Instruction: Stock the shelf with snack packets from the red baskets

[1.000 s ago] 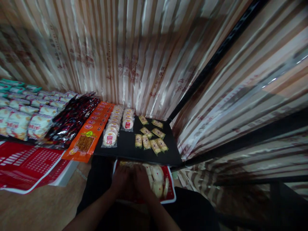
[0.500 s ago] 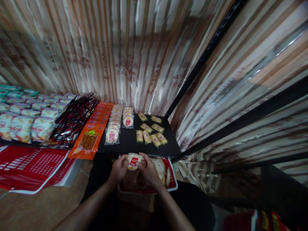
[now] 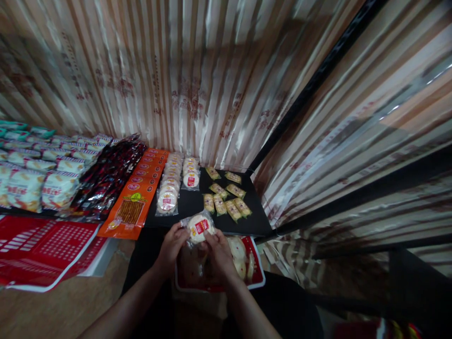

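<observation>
Between my two hands is a round white rice cracker packet (image 3: 199, 227) in clear wrap with a red label. My left hand (image 3: 173, 245) pinches its left edge, and my right hand (image 3: 218, 249) grips the lower right edge. Below them sits a red basket (image 3: 259, 263) with a white rim, holding more wrapped round crackers (image 3: 237, 249). Just beyond my hands, overlapping rows of the same packets (image 3: 167, 200) lie on the black shelf (image 3: 190, 202). The second row (image 3: 191, 180) is shorter and sits farther back.
Small yellow-green packets (image 3: 233, 209) lie on the shelf's right part. To the left are an orange snack strip (image 3: 132, 202), dark shiny packets (image 3: 106, 179) and white snack bags (image 3: 60, 188). A red perforated basket (image 3: 45, 249) stands lower left. Black posts (image 3: 300, 103) and striped sheeting (image 3: 205, 70) surround the shelf.
The cracker packet has risen slightly toward the shelf and tilted, with more of its clear wrap showing. Both hands still hold it. The view has shifted a little.
</observation>
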Demonstrator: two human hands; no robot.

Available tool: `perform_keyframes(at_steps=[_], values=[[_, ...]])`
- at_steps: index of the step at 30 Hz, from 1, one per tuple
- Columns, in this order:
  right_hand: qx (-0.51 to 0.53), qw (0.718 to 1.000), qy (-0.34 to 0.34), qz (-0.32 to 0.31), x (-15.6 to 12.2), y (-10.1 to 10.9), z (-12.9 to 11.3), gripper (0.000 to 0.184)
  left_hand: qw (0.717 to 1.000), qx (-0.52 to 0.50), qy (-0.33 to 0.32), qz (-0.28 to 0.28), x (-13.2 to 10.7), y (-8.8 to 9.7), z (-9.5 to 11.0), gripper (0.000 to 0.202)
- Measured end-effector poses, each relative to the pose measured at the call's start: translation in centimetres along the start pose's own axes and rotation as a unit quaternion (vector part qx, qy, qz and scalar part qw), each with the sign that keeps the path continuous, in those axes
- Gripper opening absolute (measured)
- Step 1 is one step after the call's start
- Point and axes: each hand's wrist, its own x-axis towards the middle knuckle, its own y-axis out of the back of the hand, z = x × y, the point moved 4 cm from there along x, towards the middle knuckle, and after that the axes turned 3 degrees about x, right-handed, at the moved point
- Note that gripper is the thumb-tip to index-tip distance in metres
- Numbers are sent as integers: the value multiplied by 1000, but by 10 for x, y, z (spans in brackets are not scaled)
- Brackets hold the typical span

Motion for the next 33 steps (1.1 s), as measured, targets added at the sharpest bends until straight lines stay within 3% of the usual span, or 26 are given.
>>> perform_keyframes(at_steps=[3, 7, 10, 13, 16, 18, 21, 23, 26, 29, 33], values=[[23, 1000, -6, 18, -4, -9, -3, 35, 1000, -6, -17, 6, 0, -6, 1, 49], [-39, 999, -8, -3, -2, -15, -3, 35, 999, 7, -39, 18, 4, -10, 10, 35], [-140, 987, 77, 22, 5, -6, -13, 43, 993, 96, -68, 30, 14, -3, 21, 26], [-313, 922, 222, 55, 9, 2, -38, 52, 968, 222, -116, 1, 27, 2, 30, 26], [-449, 842, 298, -13, 12, -3, -58, 32, 935, 309, -165, -56, 37, 1, 39, 28], [-479, 823, 301, -54, 15, -7, -65, 24, 916, 354, -178, -64, 42, -2, 46, 27], [-472, 839, 263, -66, 28, -12, -68, 21, 898, 401, -174, -43, 47, -7, 61, 33], [-448, 861, 234, -53, 40, -15, -68, 20, 880, 433, -195, -3, 47, -10, 73, 40], [-425, 877, 224, -21, 60, -22, -72, 20, 824, 485, -276, 99, 43, -14, 88, 47], [-455, 862, 224, -1, 80, -36, -79, 17, 775, 516, -332, 152, 40, -19, 86, 48], [-538, 819, 198, 37, 105, -53, -83, 16, 741, 566, -347, 101, 49, -28, 65, 47]])
